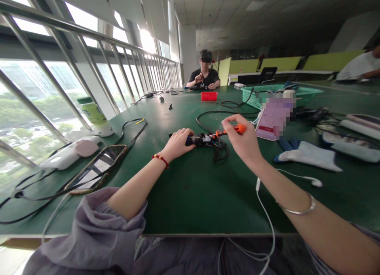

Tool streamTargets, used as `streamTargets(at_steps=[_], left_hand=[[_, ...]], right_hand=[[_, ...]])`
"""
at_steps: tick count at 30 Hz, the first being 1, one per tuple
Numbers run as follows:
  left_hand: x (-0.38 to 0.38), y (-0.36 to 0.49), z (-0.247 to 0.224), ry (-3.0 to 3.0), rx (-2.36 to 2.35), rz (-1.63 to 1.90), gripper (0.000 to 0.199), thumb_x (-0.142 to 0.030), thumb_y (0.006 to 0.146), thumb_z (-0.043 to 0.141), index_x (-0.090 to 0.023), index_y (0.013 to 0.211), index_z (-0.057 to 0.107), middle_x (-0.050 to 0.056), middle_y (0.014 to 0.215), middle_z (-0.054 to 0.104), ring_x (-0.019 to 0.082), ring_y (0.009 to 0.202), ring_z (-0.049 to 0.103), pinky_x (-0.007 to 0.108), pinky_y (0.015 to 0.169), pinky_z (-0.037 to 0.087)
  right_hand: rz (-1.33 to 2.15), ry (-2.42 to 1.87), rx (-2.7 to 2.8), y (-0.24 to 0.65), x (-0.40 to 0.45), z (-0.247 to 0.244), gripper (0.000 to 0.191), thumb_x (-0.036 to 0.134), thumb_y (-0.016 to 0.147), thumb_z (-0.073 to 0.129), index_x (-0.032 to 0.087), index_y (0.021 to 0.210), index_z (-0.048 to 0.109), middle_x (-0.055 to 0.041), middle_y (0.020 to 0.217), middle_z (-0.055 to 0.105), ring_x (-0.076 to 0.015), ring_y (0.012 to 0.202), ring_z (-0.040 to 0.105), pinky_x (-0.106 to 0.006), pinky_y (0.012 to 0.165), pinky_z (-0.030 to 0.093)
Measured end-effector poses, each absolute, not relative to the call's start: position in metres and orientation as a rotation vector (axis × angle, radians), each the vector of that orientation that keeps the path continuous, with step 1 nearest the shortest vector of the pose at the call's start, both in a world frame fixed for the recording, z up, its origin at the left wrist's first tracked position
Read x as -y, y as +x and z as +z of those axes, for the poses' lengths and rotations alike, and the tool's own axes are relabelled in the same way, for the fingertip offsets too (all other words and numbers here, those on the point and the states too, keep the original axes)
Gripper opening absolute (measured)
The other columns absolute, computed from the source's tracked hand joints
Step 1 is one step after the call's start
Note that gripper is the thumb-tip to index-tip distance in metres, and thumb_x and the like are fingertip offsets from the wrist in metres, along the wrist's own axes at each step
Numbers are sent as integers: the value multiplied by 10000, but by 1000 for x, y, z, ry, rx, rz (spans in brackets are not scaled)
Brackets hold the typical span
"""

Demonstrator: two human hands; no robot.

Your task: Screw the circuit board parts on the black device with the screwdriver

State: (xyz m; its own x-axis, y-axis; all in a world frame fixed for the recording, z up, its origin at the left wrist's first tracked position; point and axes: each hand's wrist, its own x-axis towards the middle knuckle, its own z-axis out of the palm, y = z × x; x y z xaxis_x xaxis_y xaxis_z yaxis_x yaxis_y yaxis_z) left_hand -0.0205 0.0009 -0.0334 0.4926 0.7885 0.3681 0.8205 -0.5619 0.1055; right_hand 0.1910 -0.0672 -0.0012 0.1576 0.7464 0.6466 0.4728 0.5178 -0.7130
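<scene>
On the green table (190,200) lies a black elongated device (204,140) with an attached black cable (221,151). My left hand (180,142) is closed over the device's left end and hides that part. In my right hand (242,138) is a screwdriver (239,128) with an orange and black handle, my fingers wrapped round it. Its thin shaft points left and the tip reaches the middle of the device. Whether the tip sits in a screw is too small to tell.
A phone (96,168), a white device (71,152) and a green-capped bottle (94,116) stand at the left. Rightward are a propped phone (271,118), white-and-blue gloves (308,155), earphones (317,183) and a green basket (247,97). A red box (209,96) and a co-worker (204,75) are beyond.
</scene>
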Motion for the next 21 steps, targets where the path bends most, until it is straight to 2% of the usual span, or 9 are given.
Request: streamTargets(at_steps=[2, 4, 8, 12, 16, 21], left_hand=[[-3, -23, -33, -2691, 1419, -577, 379, -361, 770, 618, -176, 1088, 530, 87, 1092, 586, 266, 996, 550, 415, 886, 440], [-5, -26, -31, -2739, 1399, -567, 420, -385, 752, 635, -174, 1103, 543, 91, 1108, 590, 271, 1013, 549, 417, 894, 444], [-8, -31, -24, -2802, 1351, -580, 334, -315, 801, 550, -188, 1107, 595, 71, 1104, 614, 241, 1026, 561, 385, 919, 450], [-9, -31, -23, -2800, 1353, -637, 298, -298, 873, 444, -193, 1078, 635, 55, 1092, 638, 207, 1006, 583, 350, 922, 455], [-11, -29, -27, -2739, 1388, -679, 280, -344, 851, 507, -186, 1040, 641, 60, 1030, 648, 217, 946, 593, 348, 854, 478], [-10, -26, -30, -2717, 1412, -680, 244, -326, 812, 555, -193, 1001, 635, 52, 999, 640, 223, 933, 589, 348, 833, 476]], right_hand=[[305, -1064, 1467, 192, 64, -2, 155, 370, 789, 560, 224, 837, 545, 37, 640, 521, -122, 556, 514, -276, 589, 421], [372, -1001, 1424, 193, 60, -4, 217, 333, 764, 585, 233, 941, 510, 45, 691, 513, -111, 546, 508, -267, 562, 429], [375, -969, 1396, 195, 57, -6, 276, 335, 781, 560, 245, 1023, 463, 56, 693, 491, -104, 536, 492, -256, 532, 421], [296, -1076, 1452, 196, 63, -4, 218, 416, 824, 518, 236, 947, 513, 61, 574, 450, -118, 526, 495, -245, 508, 372], [267, -1082, 1475, 196, 64, -3, 286, 501, 829, 500, 220, 800, 539, 41, 566, 459, -114, 516, 498, -237, 496, 352], [327, -952, 1430, 196, 57, -8, 261, 447, 798, 560, 230, 932, 505, 54, 640, 480, -96, 510, 488, -232, 504, 379]])
